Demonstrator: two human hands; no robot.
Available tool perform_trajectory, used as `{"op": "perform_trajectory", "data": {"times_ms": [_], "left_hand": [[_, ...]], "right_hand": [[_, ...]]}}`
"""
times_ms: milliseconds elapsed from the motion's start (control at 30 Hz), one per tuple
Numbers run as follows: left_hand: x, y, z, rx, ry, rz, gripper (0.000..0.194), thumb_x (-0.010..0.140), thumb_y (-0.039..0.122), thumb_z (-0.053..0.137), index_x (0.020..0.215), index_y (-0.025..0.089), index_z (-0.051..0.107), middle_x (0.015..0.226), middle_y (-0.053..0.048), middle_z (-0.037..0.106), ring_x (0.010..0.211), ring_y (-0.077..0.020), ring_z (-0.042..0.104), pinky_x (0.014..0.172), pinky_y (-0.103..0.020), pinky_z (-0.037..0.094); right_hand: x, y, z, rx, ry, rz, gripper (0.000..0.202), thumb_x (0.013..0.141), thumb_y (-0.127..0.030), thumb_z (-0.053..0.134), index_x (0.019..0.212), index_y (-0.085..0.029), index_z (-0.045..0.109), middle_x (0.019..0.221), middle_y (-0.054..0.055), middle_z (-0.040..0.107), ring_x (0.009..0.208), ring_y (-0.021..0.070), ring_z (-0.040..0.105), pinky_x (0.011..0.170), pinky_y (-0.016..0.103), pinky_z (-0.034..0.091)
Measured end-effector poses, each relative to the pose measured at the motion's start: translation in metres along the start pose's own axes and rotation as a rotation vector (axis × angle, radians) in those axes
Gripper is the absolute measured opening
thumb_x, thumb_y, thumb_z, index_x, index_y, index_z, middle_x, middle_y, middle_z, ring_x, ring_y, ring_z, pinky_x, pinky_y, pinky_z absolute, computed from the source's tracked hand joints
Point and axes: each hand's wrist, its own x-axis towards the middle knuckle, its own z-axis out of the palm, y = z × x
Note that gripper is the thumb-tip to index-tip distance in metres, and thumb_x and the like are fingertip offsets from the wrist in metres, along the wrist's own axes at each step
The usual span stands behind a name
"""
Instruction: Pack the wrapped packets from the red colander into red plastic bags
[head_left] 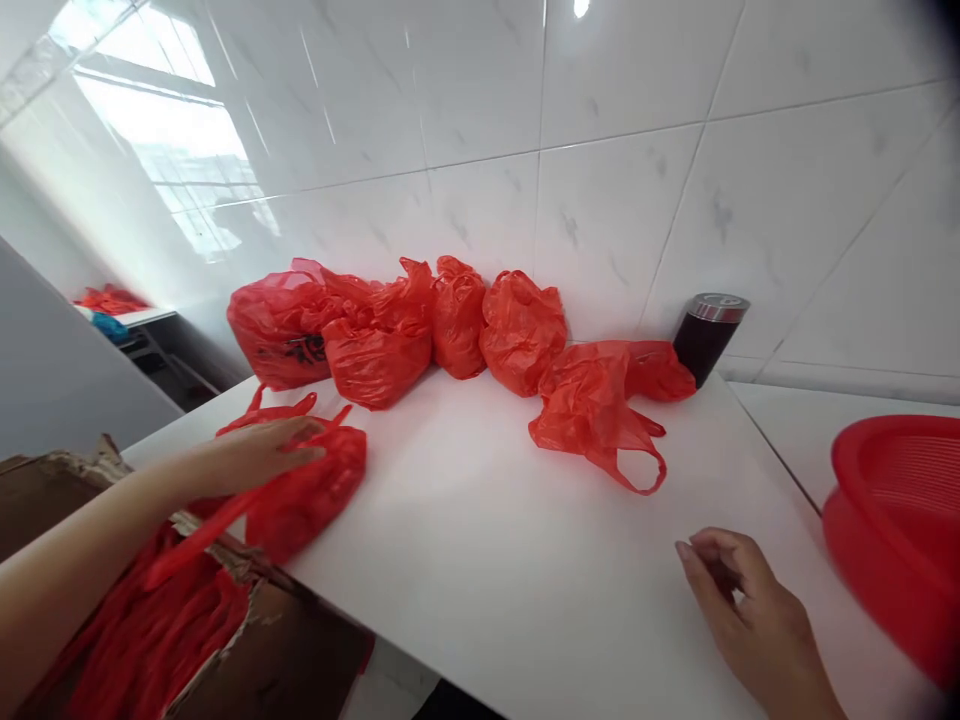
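At the left edge of the white table (480, 540), my left hand (262, 455) reaches over a filled red plastic bag (300, 510). Thumb and fingers close on red plastic at the top of this bag. A long red strip runs from under the hand down towards a torn cardboard box (277, 640), which holds many red strips or bag handles (165, 630). My right hand (757, 610) hovers over the table's right part, fingers loosely curled, thumb apart from them and nothing between. Nearest to it lies a slack red plastic bag (589, 400) with its handle loop spread.
Several filled red bags (379, 360) stand in a row along the tiled wall (480, 120). A dark flask with a silver lid (709, 335) is at the back right. A red plastic basket (892, 560) stands at the right edge. More red bags (112, 300) lie on a far-left surface.
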Motion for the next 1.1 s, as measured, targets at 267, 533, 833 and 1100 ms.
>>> {"op": "perform_trajectory", "data": {"times_ms": [267, 533, 833, 1100], "left_hand": [[0.034, 0.139, 0.066, -0.041, -0.407, 0.374, 0.052, 0.081, 0.064, 0.047, 0.121, 0.034, 0.06, 0.123, -0.003, 0.064, 0.109, -0.0262, 0.061, 0.088, -0.034, 0.048], [0.046, 0.209, 0.127, -0.076, -0.54, 0.601, 0.049, 0.083, 0.062, 0.045, 0.125, 0.039, 0.056, 0.133, 0.001, 0.058, 0.113, -0.0258, 0.058, 0.098, -0.039, 0.044], [0.07, 0.204, 0.151, -0.04, -0.56, 0.596, 0.047, 0.082, 0.065, 0.045, 0.121, 0.042, 0.06, 0.135, 0.004, 0.057, 0.117, -0.028, 0.057, 0.101, -0.041, 0.044], [0.043, 0.219, 0.148, -0.064, -0.635, 0.622, 0.048, 0.085, 0.063, 0.042, 0.124, 0.039, 0.059, 0.137, 0.002, 0.055, 0.124, -0.0279, 0.052, 0.104, -0.041, 0.042]], "right_hand": [[-0.018, -0.03, -0.044, -0.153, -0.042, -0.449, 0.012, 0.093, -0.029, 0.045, 0.085, -0.023, 0.052, 0.067, -0.002, 0.055, 0.057, 0.0121, 0.051, 0.049, 0.022, 0.041], [-0.049, 0.019, -0.138, -0.816, 0.491, -0.383, 0.032, 0.091, -0.033, 0.051, 0.118, -0.016, 0.055, 0.11, 0.013, 0.065, 0.103, 0.0296, 0.058, 0.089, 0.046, 0.042], [-0.071, 0.036, -0.127, -0.796, 0.439, -0.347, 0.035, 0.092, -0.013, 0.045, 0.123, -0.023, 0.058, 0.104, 0.003, 0.071, 0.091, 0.0194, 0.064, 0.103, 0.047, 0.029], [-0.073, 0.015, -0.117, -0.684, 0.38, -0.438, 0.037, 0.091, -0.01, 0.044, 0.121, -0.025, 0.06, 0.101, 0.0, 0.073, 0.092, 0.0171, 0.066, 0.103, 0.045, 0.03]]}}
